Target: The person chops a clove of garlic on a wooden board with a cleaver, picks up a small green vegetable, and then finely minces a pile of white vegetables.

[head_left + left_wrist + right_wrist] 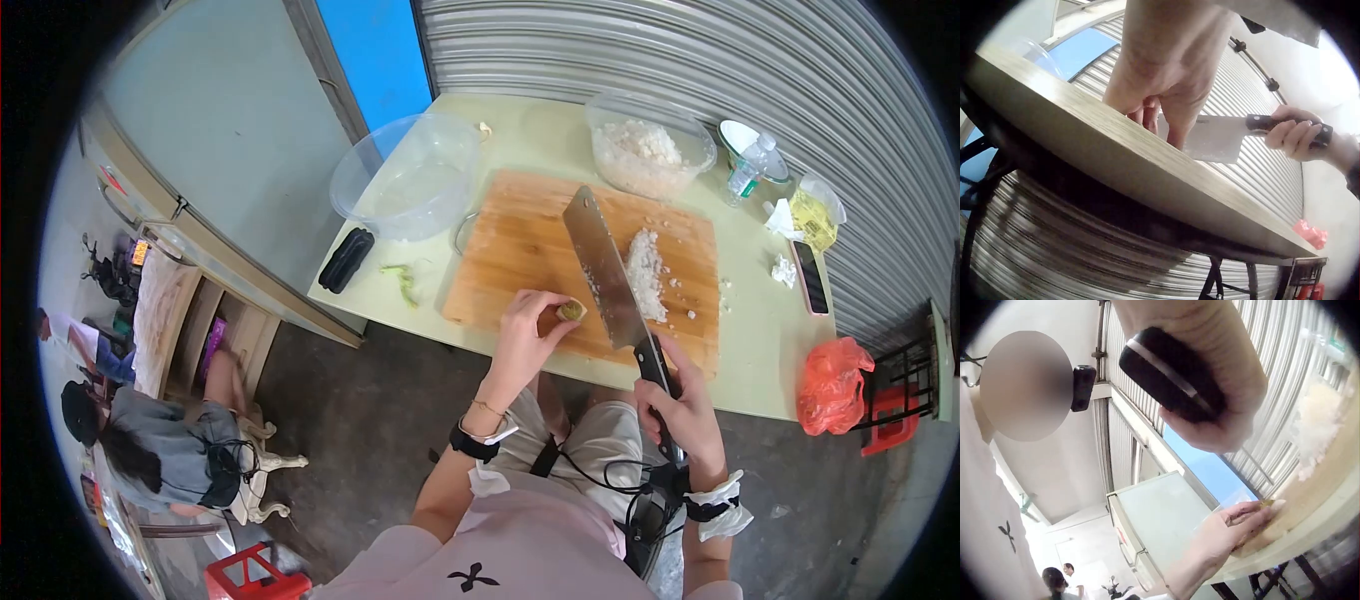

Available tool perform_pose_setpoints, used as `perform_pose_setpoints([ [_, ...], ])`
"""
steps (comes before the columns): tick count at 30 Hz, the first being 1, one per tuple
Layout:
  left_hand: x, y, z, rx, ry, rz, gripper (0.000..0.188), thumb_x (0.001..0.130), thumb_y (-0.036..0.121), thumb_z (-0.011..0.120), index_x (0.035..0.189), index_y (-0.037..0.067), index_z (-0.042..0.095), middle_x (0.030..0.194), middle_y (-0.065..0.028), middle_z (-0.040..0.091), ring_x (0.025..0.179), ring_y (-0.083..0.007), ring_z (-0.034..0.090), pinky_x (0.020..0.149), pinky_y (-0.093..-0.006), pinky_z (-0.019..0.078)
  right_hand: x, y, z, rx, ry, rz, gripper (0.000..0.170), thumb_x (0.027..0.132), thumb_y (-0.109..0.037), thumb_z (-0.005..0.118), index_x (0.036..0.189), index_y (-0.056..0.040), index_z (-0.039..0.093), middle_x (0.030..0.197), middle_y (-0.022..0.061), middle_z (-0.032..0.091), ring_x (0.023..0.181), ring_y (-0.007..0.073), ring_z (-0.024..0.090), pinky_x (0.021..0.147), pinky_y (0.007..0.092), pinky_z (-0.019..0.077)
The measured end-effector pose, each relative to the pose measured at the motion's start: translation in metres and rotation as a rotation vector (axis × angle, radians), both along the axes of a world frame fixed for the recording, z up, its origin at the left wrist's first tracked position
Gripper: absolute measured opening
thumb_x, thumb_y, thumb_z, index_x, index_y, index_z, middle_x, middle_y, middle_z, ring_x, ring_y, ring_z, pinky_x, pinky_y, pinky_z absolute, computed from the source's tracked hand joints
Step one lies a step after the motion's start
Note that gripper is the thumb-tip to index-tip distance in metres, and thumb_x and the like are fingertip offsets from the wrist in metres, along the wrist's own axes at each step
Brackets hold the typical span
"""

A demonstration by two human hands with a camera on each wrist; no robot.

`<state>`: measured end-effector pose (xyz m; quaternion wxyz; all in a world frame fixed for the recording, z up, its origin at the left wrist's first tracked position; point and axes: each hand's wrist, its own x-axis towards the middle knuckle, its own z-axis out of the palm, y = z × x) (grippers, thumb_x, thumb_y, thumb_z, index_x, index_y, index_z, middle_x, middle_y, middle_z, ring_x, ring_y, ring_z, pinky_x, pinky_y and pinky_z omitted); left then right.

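Note:
My left hand (530, 327) pinches a short white vegetable stub (571, 311) with a greenish-brown end, at the front edge of the wooden cutting board (520, 240). The right hand (686, 405) grips the black handle of a cleaver (610, 275). Its broad blade points away from me over the board, with small white bits stuck to it. To the right of the blade lies a pile of finely chopped white vegetable (645, 272), with loose bits scattered around. In the right wrist view the cleaver's handle butt (1172, 375) shows in the right hand's grasp.
Behind the board stands a clear tub (650, 150) of chopped white vegetable; another clear tub (410, 180) is at the back left. A black case (346, 260) and green trimmings (403, 284) lie left. A bottle (745, 180), phone (811, 278) and red bag (835, 385) line the right side.

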<state>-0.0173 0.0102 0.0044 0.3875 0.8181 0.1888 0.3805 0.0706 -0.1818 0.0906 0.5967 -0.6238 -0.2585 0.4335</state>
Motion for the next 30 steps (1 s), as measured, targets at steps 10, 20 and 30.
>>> perform_pose_setpoints([
  [10, 0.001, 0.001, -0.001, 0.04, 0.015, 0.028, 0.026, 0.066, 0.009, 0.075, 0.089, 0.003, 0.064, 0.084, -0.0092, 0.064, 0.084, -0.0254, 0.059, 0.072, -0.0339, 0.0478, -0.001, 0.007, -0.004, -0.032, 0.031, -0.001, 0.056, 0.084, -0.001, 0.051, 0.137, -0.0071, 0.03, 0.057, 0.0001, 0.046, 0.04, 0.0072, 0.043, 0.035, 0.0232, 0.0344],
  [20, 0.0, 0.002, 0.0, 0.044, 0.001, 0.023, 0.025, 0.067, 0.008, 0.075, 0.089, 0.003, 0.065, 0.082, -0.0102, 0.063, 0.084, -0.0261, 0.059, 0.071, -0.0339, 0.0481, -0.003, 0.014, 0.0, -0.064, -0.018, 0.014, 0.055, 0.085, -0.001, 0.051, 0.136, -0.0071, 0.031, 0.055, -0.001, 0.044, 0.039, 0.0072, 0.042, 0.035, 0.023, 0.0333],
  [30, 0.0, 0.001, 0.005, 0.059, 0.01, -0.012, 0.026, 0.067, 0.002, 0.07, 0.093, 0.004, 0.066, 0.087, -0.0105, 0.063, 0.084, -0.0262, 0.057, 0.074, -0.0341, 0.0463, -0.003, 0.011, -0.003, -0.088, -0.008, -0.014, 0.055, 0.086, -0.002, 0.05, 0.137, -0.0078, 0.032, 0.053, -0.0013, 0.044, 0.038, 0.0072, 0.041, 0.035, 0.0226, 0.0335],
])
